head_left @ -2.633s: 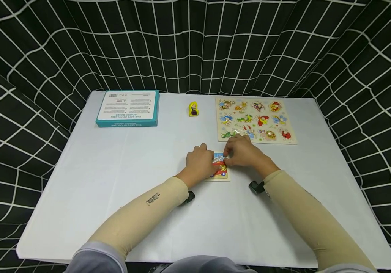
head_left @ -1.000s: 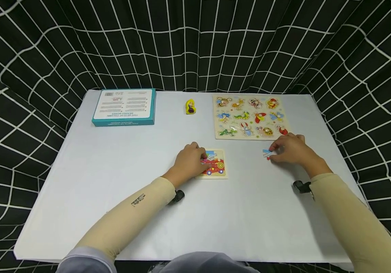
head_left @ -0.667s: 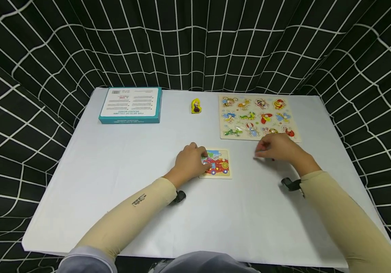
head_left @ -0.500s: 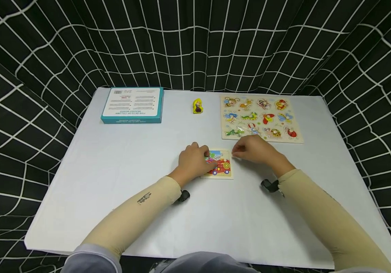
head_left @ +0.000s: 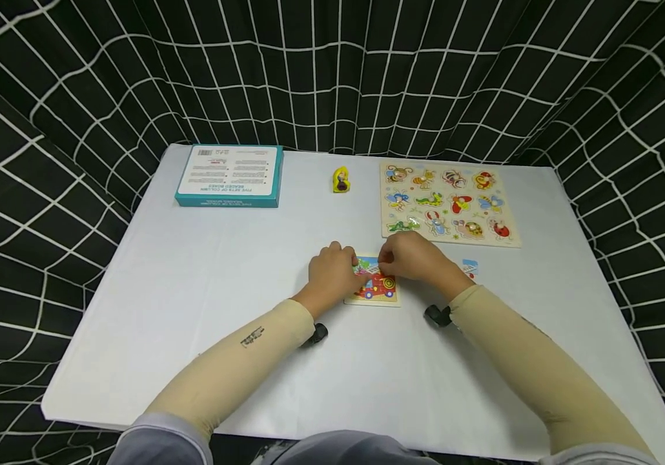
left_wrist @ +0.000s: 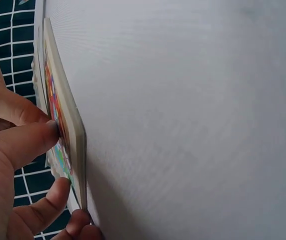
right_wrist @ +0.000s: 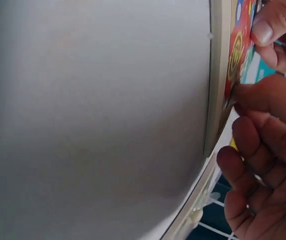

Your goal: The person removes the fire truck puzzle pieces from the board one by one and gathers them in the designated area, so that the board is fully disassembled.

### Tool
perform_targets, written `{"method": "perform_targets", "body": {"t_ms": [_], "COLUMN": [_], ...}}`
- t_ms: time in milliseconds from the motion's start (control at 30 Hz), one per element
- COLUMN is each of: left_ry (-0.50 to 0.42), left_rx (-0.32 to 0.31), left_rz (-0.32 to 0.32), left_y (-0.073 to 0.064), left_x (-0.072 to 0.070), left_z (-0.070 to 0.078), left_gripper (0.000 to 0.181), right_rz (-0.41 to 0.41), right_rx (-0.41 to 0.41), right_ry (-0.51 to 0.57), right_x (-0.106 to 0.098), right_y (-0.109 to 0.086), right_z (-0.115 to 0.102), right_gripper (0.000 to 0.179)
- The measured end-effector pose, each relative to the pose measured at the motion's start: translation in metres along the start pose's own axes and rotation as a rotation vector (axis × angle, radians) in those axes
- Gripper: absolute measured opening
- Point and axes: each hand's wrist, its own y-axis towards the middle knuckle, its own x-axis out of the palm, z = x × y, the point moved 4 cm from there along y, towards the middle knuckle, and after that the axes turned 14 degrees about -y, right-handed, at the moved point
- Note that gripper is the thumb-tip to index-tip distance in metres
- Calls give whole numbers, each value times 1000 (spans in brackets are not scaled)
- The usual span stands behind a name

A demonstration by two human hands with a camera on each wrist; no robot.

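Note:
A small square jigsaw puzzle [head_left: 376, 294] with a red vehicle picture in a pale wooden frame sits at mid table. My left hand [head_left: 334, 271] grips its left side, the thumb [left_wrist: 43, 132] pressing on the picture and other fingers curled at the frame's edge. At the upper right corner my right hand [head_left: 416, 258] has bent fingers; its thumb and index fingertip [right_wrist: 240, 92] touch the puzzle and hide that corner. Whether they pinch a piece I cannot tell. One loose blue, white and red puzzle piece [head_left: 470, 267] lies on the table, beyond the right wrist.
Behind the right hand lies a larger insect puzzle board [head_left: 449, 203]. A yellow toy figure [head_left: 341, 179] stands at the back middle, and a teal and white box [head_left: 229, 175] lies at the back left. The white table [head_left: 239, 258] meets black netted curtains.
My right hand carried the loose piece right, let it go on the table, then came back left to the puzzle's upper right corner. My left hand stayed at the puzzle's left side.

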Motion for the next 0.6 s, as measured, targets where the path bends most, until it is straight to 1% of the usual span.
{"method": "perform_targets", "body": {"t_ms": [100,167,267,300,367,500,600], "left_ry": [6,11,6,2,-7,-31,-54], "left_rx": [-14,-26,-37,-35,-26,-16,-22], "left_rz": [3,2,2,-1,-5,-9,-21], "left_y": [1,1,0,0,1,3,4], "left_x": [-1,0,1,1,1,1,1], "left_z": [0,0,0,0,1,0,-1], "left_gripper": [43,43,44,45,46,45,44], "right_rz": [33,39,39,35,22,-41,-87], "right_rx": [-31,-39,-32,-17,38,185,256], "right_ry": [-18,-16,-2,7,27,83,127], "right_x": [-7,-11,-15,-16,-16,-13,-9], "right_y": [1,-2,-11,-17,-30,-58,-73], "right_z": [0,1,14,22,44,90,114], "right_gripper": [10,11,11,10,10,11,10]}}
